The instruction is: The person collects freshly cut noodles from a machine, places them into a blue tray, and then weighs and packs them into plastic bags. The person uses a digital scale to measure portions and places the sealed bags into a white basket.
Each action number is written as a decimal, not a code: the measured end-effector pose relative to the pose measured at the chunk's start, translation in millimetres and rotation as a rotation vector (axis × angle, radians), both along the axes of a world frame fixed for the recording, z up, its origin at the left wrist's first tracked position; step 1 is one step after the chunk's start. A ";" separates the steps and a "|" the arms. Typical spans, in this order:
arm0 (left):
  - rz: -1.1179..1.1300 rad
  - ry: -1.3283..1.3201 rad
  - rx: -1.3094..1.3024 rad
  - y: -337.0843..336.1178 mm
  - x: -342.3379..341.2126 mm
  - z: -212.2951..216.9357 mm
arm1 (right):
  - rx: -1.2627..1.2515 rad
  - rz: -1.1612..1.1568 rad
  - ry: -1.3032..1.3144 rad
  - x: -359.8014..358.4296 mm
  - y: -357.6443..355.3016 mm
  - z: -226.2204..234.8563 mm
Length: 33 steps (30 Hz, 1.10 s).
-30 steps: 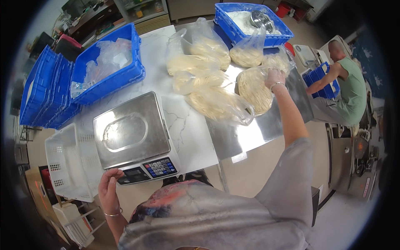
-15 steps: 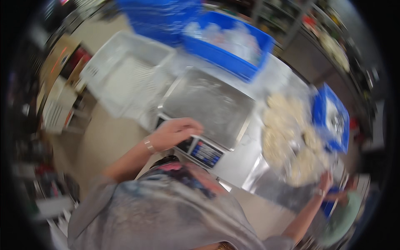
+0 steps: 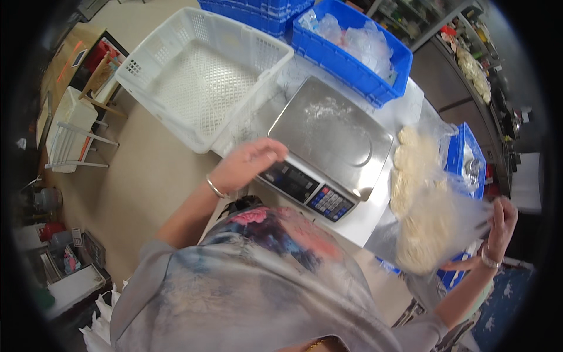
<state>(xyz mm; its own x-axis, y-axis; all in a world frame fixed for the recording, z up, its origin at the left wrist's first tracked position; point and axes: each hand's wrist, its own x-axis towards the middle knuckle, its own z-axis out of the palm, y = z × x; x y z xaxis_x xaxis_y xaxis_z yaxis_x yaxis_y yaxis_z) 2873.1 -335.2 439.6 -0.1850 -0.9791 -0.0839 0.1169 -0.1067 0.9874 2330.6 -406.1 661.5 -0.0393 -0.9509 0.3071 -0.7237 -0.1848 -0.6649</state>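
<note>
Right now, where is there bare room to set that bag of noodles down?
The steel scale pan is bare but for flour dust, and the white crate beyond the left hand holds nothing. Beside the right hand, noodle bags crowd the table to the blue bin.

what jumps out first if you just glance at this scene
The steel-topped scale in the middle of the counter, its pan dusted with flour, draws the eye first, with the left hand at its near left corner beside the keypad. At the right, the right hand holds up a clear bag of pale noodles. A white perforated crate and a blue crate of plastic bags lie beyond the scale.
</note>
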 end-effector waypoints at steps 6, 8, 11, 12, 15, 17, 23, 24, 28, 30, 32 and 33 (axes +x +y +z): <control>0.097 -0.072 -0.044 17.1 59.6 -3.5 | 0.107 0.463 0.408 146.2 -30.0 -21.4; 0.122 -0.053 -0.057 21.6 69.2 -3.6 | 0.084 0.502 0.499 195.8 -35.4 -34.0; 0.140 -0.019 0.006 28.7 77.7 -4.2 | -0.116 0.773 0.631 256.8 -52.6 -57.4; 0.140 -0.015 0.012 30.5 79.8 -4.1 | -0.179 0.830 0.629 270.0 -53.4 -67.5; 0.139 -0.003 -0.002 31.9 85.4 -1.5 | -0.308 0.654 0.572 279.5 -45.7 -81.3; 0.132 -0.021 0.005 29.4 88.6 3.8 | -0.280 0.546 0.401 269.7 -38.3 -82.3; 0.105 -0.137 -0.142 -4.9 90.4 36.1 | -0.166 0.313 0.288 236.8 -0.1 -99.4; 0.089 -0.148 -0.178 -14.1 88.5 42.8 | -0.121 0.263 0.258 232.9 8.1 -105.5; 0.060 -0.262 -0.381 -61.9 63.9 62.2 | -0.067 0.188 0.208 224.6 36.1 -128.2; 0.062 -0.416 -0.563 -89.6 41.7 64.1 | -0.029 0.149 0.213 226.4 48.5 -135.5; 0.059 -0.640 -0.794 -117.8 18.7 61.1 | 0.027 0.117 0.202 231.6 60.2 -138.6; 0.080 -0.681 -0.827 -126.5 5.4 55.6 | 0.022 0.106 0.223 234.6 64.5 -138.7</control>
<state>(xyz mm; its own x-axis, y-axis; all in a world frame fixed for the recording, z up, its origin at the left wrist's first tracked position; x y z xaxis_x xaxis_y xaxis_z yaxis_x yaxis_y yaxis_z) 2878.5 -461.7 495.3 -0.2826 -0.7863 0.5494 -0.5079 0.6086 0.6097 2565.2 -341.6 522.8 0.1276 -0.9527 0.2758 -0.8305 -0.2546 -0.4954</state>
